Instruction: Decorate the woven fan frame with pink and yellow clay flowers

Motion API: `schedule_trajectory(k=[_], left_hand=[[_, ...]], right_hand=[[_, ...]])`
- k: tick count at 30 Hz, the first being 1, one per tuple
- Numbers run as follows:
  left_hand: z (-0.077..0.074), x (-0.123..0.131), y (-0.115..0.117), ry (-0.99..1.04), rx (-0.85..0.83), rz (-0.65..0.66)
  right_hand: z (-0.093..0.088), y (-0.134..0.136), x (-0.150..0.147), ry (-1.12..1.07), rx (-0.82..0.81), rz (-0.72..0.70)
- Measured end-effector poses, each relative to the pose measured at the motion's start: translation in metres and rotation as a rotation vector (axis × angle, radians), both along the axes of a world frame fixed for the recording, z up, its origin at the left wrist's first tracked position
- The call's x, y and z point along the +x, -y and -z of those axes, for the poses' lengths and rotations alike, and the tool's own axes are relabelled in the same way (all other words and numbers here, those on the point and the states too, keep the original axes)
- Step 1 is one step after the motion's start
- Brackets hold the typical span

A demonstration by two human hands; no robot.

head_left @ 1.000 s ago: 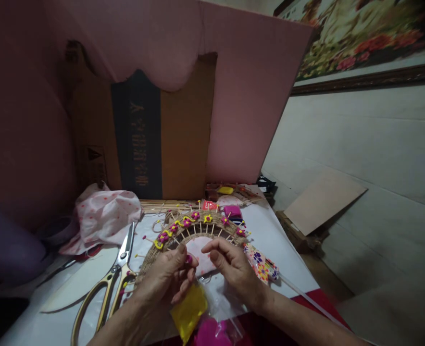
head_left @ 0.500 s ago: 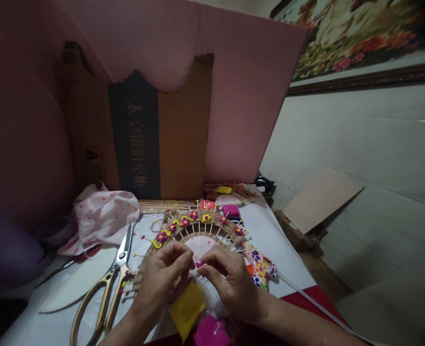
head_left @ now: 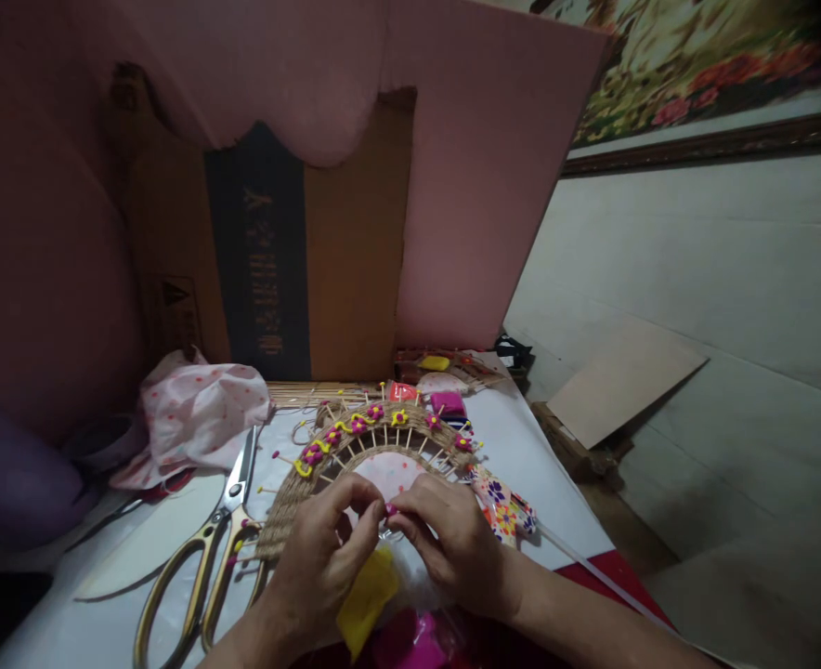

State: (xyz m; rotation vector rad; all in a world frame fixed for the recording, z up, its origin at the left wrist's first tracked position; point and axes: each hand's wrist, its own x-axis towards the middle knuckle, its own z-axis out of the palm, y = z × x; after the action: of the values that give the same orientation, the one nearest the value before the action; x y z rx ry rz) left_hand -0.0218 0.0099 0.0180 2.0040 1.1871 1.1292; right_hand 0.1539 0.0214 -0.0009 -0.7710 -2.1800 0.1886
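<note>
A tiny lump of magenta clay (head_left: 391, 509) shows between the fingertips of both hands. My left hand (head_left: 331, 544) is closed, thumb and forefinger pinched at the lump's left side. From the right, my right hand (head_left: 456, 548) pinches the same lump. Behind them is a fan-shaped twine-woven piece (head_left: 281, 520) on thin sticks, with magenta and yellow clay flowers (head_left: 358, 425) along its arch and a dotted cloth centre (head_left: 389, 472). Below the hands lie a yellow packet (head_left: 367, 599) and a bright pink clay packet (head_left: 421, 641); whether the left fingers touch the yellow one is hidden.
Large gold-handled scissors (head_left: 235, 497) lie at left beside a pale curved sheet (head_left: 152, 539) and crumpled dotted cloth (head_left: 205, 409). A flower-patterned object (head_left: 498, 502) with a white stick is at right. Cardboard (head_left: 355, 260) stands at the back; small clay packets (head_left: 448, 404) lie behind the fan.
My fingertips have come together around the magenta lump, the left hand moving slightly right. The yellow packet has shifted a little right and looks narrower. The view has tilted slightly.
</note>
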Motion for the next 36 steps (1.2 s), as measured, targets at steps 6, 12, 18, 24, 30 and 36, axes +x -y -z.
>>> schedule_trajectory(k=[6,12,18,24,30,36], left_hand=[[0.008,-0.001,0.000,0.088,-0.065,0.030],[0.008,0.000,0.000,0.012,0.223,0.046],[0.012,-0.001,-0.003,-0.181,0.460,0.017],[0.012,0.000,-0.004,-0.279,0.582,0.027],[0.012,-0.001,-0.005,-0.433,0.692,0.047],[0.013,-0.001,-0.002,-0.281,0.479,-0.027]], right_hand=[[0.000,-0.001,0.001,-0.041,0.052,0.002],[-0.002,0.000,0.003,0.022,0.060,0.033],[-0.002,-0.004,0.005,0.083,0.089,0.015],[-0.002,-0.005,0.005,0.152,0.113,0.015],[-0.002,-0.005,0.005,0.200,0.127,-0.012],[-0.001,-0.005,0.005,0.165,0.104,0.000]])
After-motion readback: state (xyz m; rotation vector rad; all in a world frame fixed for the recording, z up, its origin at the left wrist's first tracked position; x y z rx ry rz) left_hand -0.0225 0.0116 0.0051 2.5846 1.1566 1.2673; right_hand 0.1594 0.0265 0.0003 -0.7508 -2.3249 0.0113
